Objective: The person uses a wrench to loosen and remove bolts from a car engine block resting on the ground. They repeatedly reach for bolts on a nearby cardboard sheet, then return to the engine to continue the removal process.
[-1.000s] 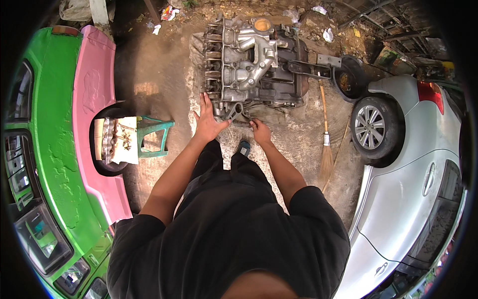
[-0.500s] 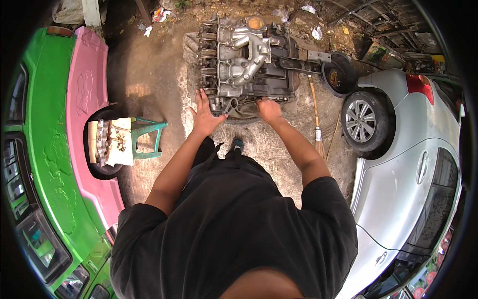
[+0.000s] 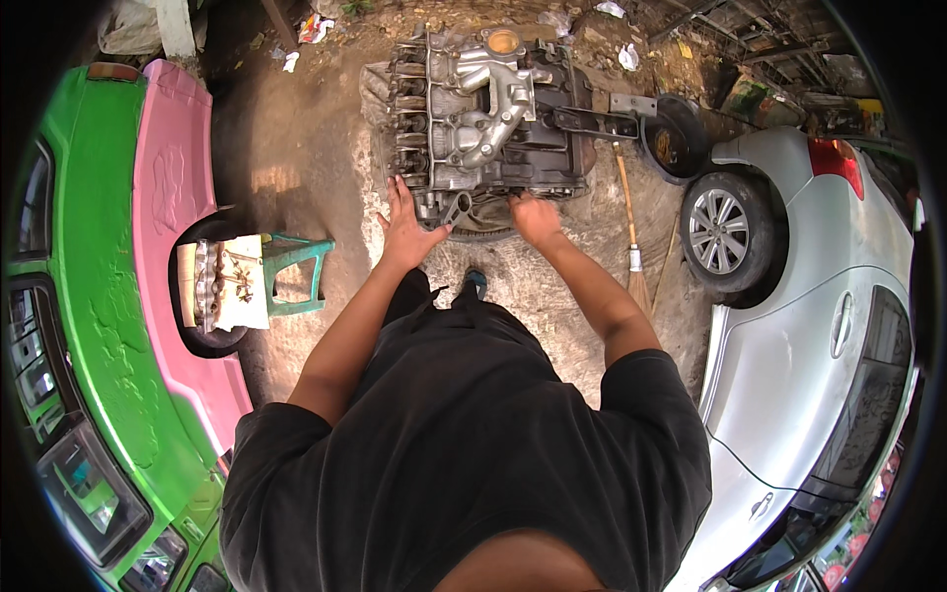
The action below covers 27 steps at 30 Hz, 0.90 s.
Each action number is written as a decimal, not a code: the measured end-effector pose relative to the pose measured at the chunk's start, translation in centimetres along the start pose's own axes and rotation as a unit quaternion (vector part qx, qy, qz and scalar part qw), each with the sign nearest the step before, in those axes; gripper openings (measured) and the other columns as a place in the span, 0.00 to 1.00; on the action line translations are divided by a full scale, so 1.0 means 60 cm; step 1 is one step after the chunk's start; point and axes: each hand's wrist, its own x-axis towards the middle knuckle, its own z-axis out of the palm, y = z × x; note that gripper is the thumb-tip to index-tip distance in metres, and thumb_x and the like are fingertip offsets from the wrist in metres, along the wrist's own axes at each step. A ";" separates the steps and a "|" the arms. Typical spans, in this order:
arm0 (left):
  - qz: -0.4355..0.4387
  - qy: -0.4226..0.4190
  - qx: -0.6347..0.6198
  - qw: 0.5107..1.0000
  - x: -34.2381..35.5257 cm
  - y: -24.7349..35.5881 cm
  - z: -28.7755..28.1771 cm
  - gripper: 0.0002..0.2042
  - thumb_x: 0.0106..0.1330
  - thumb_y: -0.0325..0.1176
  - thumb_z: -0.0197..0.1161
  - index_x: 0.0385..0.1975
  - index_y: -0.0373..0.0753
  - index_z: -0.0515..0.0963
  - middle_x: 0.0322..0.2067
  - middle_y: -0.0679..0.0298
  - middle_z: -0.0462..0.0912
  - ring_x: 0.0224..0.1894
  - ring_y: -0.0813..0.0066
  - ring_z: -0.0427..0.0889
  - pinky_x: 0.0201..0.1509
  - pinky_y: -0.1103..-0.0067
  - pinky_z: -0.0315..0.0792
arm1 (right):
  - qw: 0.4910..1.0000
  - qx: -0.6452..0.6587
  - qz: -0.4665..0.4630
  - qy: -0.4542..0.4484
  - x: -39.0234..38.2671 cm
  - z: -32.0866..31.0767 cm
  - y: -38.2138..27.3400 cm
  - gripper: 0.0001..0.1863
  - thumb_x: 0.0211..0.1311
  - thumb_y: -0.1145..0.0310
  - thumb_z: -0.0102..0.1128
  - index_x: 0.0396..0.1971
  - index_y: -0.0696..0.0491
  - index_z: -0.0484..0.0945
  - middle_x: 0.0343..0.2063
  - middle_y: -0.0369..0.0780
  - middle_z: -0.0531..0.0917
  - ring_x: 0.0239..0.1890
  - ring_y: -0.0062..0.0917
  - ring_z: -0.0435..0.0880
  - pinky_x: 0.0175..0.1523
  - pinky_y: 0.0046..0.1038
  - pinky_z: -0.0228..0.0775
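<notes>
A greasy car engine with a silver intake manifold lies on the ground in front of me. My left hand rests against its near left corner, fingers spread, the thumb reaching toward a round metal fitting. At the engine's near edge, right of that fitting, my right hand is closed with its fingers curled in. Whatever those fingers grip is hidden by the hand and the engine's edge. Behind the fitting, the curved toothed rim of a wheel shows low between my hands.
A black basin and a broom lie right of the engine, beside a silver car. To the left, a green stool stands by cardboard bearing metal parts, next to a green and pink vehicle.
The whole view has shifted slightly. Both hands keep their places on the engine, and the right hand has turned only a little.
</notes>
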 end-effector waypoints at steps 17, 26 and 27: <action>0.001 -0.011 0.021 1.000 0.002 0.000 -0.002 0.66 0.47 0.57 0.71 0.73 0.33 0.27 0.74 0.43 0.30 0.77 0.49 0.36 0.72 0.41 0.33 | 0.973 0.044 0.227 0.016 -0.014 0.067 0.003 0.18 0.68 0.51 0.53 0.37 0.50 0.83 0.36 0.44 0.85 0.32 0.43 0.86 0.37 0.42 0.79; -0.003 -0.016 0.029 0.999 -0.002 0.002 -0.009 0.66 0.47 0.57 0.72 0.73 0.37 0.25 0.75 0.50 0.28 0.78 0.53 0.36 0.70 0.37 0.33 | 0.808 0.443 0.388 0.004 0.018 0.243 -0.092 0.23 0.72 0.47 0.50 0.49 0.51 0.82 0.38 0.52 0.84 0.44 0.49 0.82 0.48 0.45 0.73; -0.014 -0.025 0.035 0.999 -0.001 0.002 -0.010 0.66 0.47 0.57 0.72 0.73 0.37 0.25 0.75 0.49 0.28 0.78 0.52 0.36 0.70 0.37 0.33 | 0.785 0.457 0.419 -0.009 0.023 0.241 -0.099 0.23 0.72 0.48 0.50 0.50 0.51 0.81 0.37 0.52 0.84 0.44 0.49 0.81 0.48 0.45 0.73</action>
